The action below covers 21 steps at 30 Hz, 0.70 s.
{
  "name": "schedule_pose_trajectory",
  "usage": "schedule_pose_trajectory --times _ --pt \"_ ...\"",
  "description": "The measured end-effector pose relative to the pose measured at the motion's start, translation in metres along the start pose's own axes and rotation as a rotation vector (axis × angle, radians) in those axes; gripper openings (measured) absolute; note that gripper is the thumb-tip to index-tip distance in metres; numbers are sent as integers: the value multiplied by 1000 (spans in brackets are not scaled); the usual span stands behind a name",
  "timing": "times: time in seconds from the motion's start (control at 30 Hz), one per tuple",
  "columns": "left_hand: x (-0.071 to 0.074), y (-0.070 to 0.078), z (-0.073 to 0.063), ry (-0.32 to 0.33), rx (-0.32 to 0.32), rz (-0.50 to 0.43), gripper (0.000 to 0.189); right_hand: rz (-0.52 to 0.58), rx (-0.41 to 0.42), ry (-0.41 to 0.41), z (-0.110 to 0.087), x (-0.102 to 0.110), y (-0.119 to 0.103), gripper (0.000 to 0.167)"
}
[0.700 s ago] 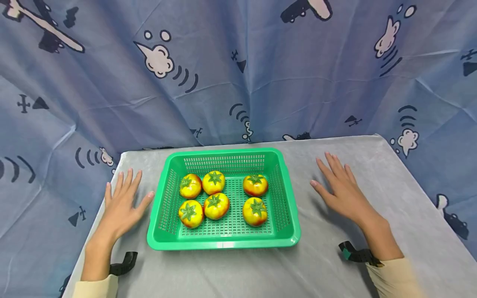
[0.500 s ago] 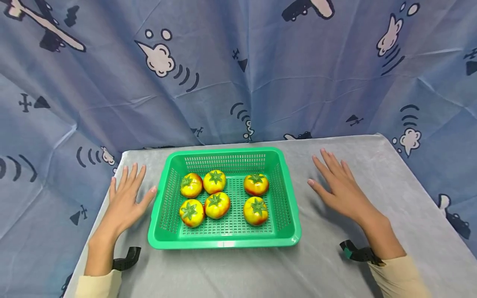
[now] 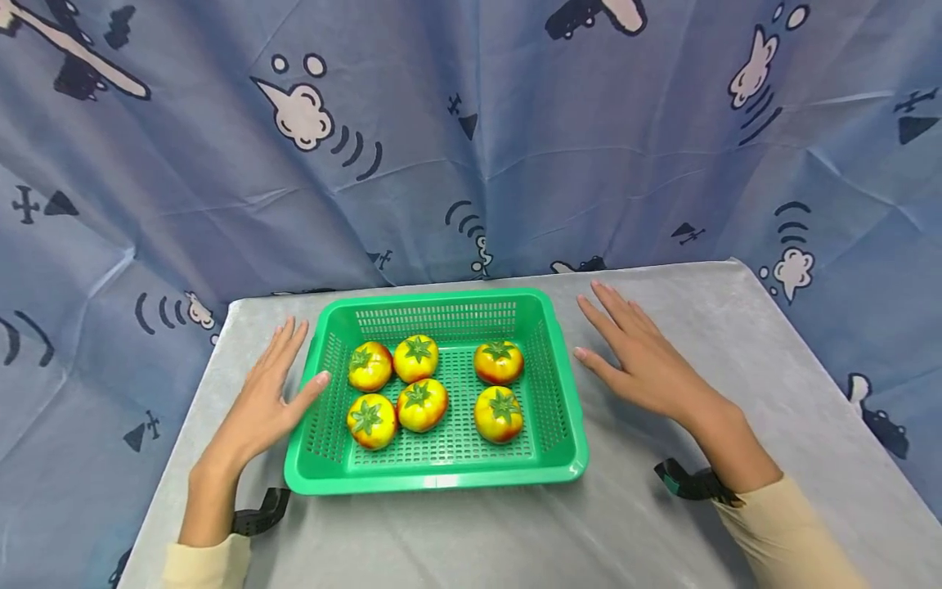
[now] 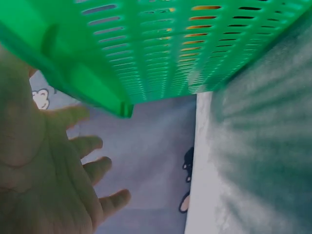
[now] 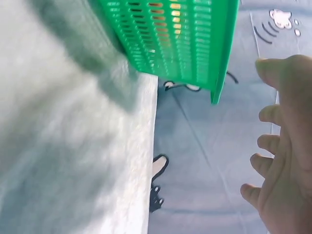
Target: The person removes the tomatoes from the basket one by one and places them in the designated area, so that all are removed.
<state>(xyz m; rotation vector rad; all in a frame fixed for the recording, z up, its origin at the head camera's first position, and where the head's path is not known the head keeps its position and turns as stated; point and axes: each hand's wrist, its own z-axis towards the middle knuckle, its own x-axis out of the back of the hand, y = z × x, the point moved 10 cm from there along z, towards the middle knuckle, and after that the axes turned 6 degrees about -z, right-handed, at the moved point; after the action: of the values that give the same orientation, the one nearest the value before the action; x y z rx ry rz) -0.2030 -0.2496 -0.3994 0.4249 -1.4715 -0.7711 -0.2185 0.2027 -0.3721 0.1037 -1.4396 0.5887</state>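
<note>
A green plastic basket [image 3: 508, 476] with slotted walls stands on the table. Inside lie several glossy yellow-and-red fruits [image 3: 422, 405], tomato-like with green star-shaped leaves on top. My left hand [image 3: 253, 409] is at the basket's left side, fingers straight and spread, its thumb overlapping the rim in the head view. The left wrist view has that hand [image 4: 44, 161] beside the basket's outer wall [image 4: 161, 58], holding nothing. To the right of the basket, my right hand [image 3: 651, 368] hovers with fingers extended. A gap separates it [image 5: 292, 141] from the basket wall [image 5: 170, 44] in the right wrist view.
A pale grey cloth covers the table [image 3: 456, 540]. Behind and around it hangs a blue patterned curtain [image 3: 412, 147]. Each wrist wears a black strap, the left strap [image 3: 261, 514] close to the basket's front left corner.
Both hands have moved inward toward the basket, the left to the right and the right to the left. The basket and fruits stay put; the head view has shifted slightly.
</note>
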Motion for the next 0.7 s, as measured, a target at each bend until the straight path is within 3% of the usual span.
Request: schedule_pose_trajectory --times 0.2,0.37,0.6,0.7 --pt "-8 -10 1 -31 81 -92 96 0 74 -49 14 2 -25 74" --pt "-16 -17 1 -71 130 -212 81 21 92 -110 25 -8 -40 74" --pt "-25 -24 -1 -128 153 -452 69 -11 138 -172 45 -10 -62 71" --pt "-23 -28 0 -140 166 -490 67 -35 179 -198 55 -11 -74 71"
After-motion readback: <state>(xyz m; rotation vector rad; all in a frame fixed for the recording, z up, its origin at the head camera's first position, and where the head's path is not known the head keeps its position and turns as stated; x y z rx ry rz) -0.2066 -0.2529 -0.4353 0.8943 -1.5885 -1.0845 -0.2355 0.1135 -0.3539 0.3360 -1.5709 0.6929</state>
